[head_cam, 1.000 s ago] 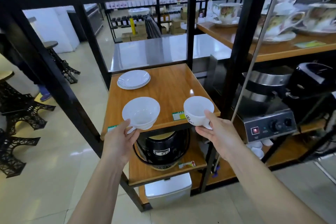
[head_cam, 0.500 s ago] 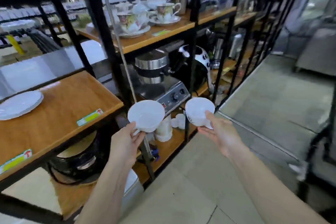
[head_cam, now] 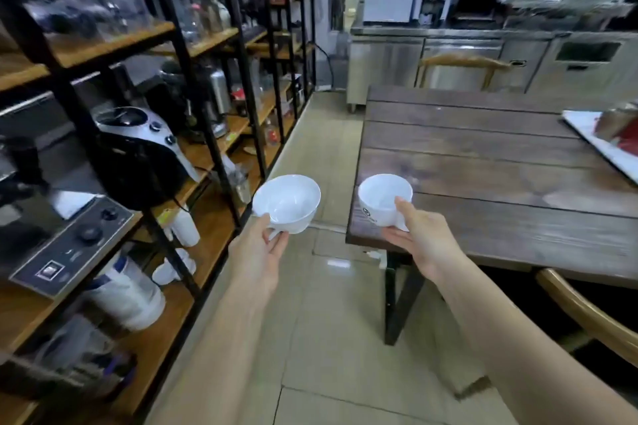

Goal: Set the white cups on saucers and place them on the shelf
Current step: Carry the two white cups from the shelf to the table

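My left hand (head_cam: 260,252) holds a wide white cup (head_cam: 288,202) by its handle, over the tiled aisle floor. My right hand (head_cam: 419,240) holds a smaller white cup (head_cam: 381,198) with a dark logo on its side, thumb on the rim, above the near left corner of a dark wooden table (head_cam: 500,162). Both cups are empty and upright. The black-framed wooden shelf unit (head_cam: 207,41) runs along the left. No saucers are in view.
Appliances, a control box (head_cam: 74,248) and white containers fill the shelves at left. A tray (head_cam: 600,138) lies at the table's right edge. A wooden chair (head_cam: 587,314) stands at lower right, another behind the table. Steel counters line the back wall.
The view has swung right, away from the shelf with the stacked saucers, toward the aisle and the wooden table. Both hands still hold their cups in front of me.
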Available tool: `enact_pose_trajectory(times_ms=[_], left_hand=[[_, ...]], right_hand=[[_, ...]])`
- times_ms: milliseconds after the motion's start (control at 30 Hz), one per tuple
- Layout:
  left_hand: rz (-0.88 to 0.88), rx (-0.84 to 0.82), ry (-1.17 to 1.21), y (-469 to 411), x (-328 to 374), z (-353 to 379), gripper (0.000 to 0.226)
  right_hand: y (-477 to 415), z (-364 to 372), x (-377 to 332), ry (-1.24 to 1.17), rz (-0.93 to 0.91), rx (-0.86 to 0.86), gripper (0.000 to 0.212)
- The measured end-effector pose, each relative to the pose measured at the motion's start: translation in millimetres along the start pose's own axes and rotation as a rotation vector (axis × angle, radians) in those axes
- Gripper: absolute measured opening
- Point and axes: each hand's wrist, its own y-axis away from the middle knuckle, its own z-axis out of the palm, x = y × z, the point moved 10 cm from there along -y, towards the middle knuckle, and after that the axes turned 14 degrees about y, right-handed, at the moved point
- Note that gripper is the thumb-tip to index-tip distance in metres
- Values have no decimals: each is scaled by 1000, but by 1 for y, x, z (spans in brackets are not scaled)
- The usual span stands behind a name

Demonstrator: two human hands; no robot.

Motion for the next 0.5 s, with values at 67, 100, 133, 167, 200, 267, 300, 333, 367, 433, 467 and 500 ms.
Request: enact_pose_trajectory(times_ms=[67, 100, 133, 167, 200, 267, 300, 333, 367, 433, 467, 500], left_hand=[[-39, -15, -10, 3, -34, 29, 17], [-59, -24, -22, 3, -50, 43, 19], [-80, -37, -31, 2, -66, 56, 20], [-106, -53, -34, 0, -80, 69, 20], [-128, -69, -48, -6, -95, 80, 19], [-161, -85, -76, -18, -121, 101, 18], [-181, -86, -83, -24, -135, 110, 18], [-195, -83, -88, -29, -146, 118, 18], [-193, -74, -87, -32, -147, 122, 19], [-234, -80, -111, -55, -189, 152, 19], [-234, -73, -106, -62, -194, 154, 18], [-229, -70, -108, -68, -202, 160, 16]], right_hand=[[-13, -47, 2, -16, 23, 70, 46], [-18, -71, 3, -25, 31, 111, 46], [-24, -93, 4, -28, 36, 152, 44], [-29, -112, 6, -41, 41, 187, 38], [-35, -129, 7, -58, 43, 213, 32], [-47, -157, 10, -83, 39, 266, 26], [-54, -169, 11, -92, 48, 292, 26], [-60, -177, 12, -101, 53, 308, 25], [-63, -178, 13, -106, 59, 309, 25], [-95, -207, 20, -130, 82, 361, 26], [-100, -206, 21, -127, 85, 353, 27], [-107, -209, 22, -124, 91, 346, 27]])
